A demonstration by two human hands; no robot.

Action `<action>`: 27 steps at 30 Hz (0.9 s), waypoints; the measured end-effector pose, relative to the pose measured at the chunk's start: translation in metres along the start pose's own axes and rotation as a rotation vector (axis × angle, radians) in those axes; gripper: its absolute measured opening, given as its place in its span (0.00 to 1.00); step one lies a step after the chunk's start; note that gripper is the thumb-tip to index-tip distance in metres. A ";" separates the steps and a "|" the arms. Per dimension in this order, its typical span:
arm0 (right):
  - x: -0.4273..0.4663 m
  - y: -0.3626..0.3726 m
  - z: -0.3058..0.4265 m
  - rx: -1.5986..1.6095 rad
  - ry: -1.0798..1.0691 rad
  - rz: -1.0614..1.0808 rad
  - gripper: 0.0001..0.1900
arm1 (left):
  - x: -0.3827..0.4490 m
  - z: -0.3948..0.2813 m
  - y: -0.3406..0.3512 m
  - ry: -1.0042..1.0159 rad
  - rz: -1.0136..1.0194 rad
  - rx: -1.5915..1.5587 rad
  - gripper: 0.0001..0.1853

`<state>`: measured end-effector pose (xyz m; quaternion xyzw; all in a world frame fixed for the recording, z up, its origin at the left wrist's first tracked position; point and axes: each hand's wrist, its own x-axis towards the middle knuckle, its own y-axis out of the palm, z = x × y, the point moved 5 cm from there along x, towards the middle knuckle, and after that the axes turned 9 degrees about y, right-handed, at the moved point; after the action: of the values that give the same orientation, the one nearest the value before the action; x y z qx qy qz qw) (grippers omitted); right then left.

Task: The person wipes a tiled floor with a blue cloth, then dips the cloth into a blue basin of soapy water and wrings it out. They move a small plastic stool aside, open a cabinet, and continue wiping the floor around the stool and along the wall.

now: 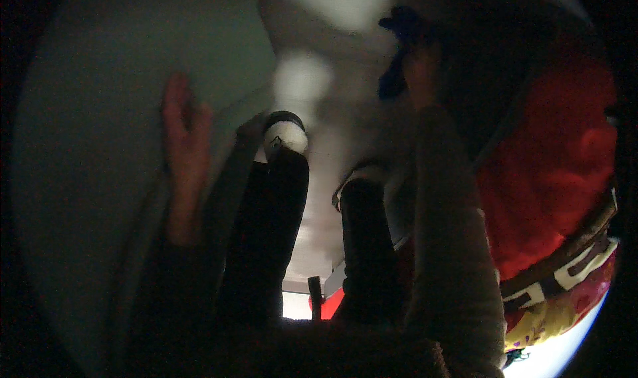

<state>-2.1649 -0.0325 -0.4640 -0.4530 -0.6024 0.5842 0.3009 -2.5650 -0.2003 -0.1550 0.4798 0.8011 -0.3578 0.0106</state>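
Note:
The scene is dim. My left hand (187,123) is at or against a pale, flat wall-like surface (114,108), its thumb apart from the fingers and nothing in it. A bunched dark blue cloth (394,79) is in my right hand (423,71), farther forward over the dark area on the right. The cloth's folds stick out past the fingers, and its exact kind is hard to tell. Whether the cloth touches anything is lost in the shadow.
Below me are my legs in dark trousers and a shoe with a white top (286,136) on a glossy floor (319,218) with light reflections. Red fabric (538,188) rises at the right, above a patterned yellow and purple fabric (538,323).

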 end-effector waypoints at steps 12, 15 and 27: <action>-0.034 -0.063 -0.016 0.481 0.384 0.325 0.23 | -0.025 0.001 0.016 0.039 -0.023 0.027 0.33; -0.050 -0.080 -0.019 0.160 0.174 0.162 0.23 | -0.023 0.004 0.019 0.075 -0.020 0.045 0.34; -0.050 -0.099 -0.010 0.101 0.137 0.189 0.19 | -0.020 -0.022 0.055 -0.024 -0.006 -0.008 0.36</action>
<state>-2.1552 -0.0637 -0.3578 -0.5310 -0.5050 0.6071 0.3074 -2.5042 -0.1869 -0.1627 0.4730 0.8037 -0.3604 0.0209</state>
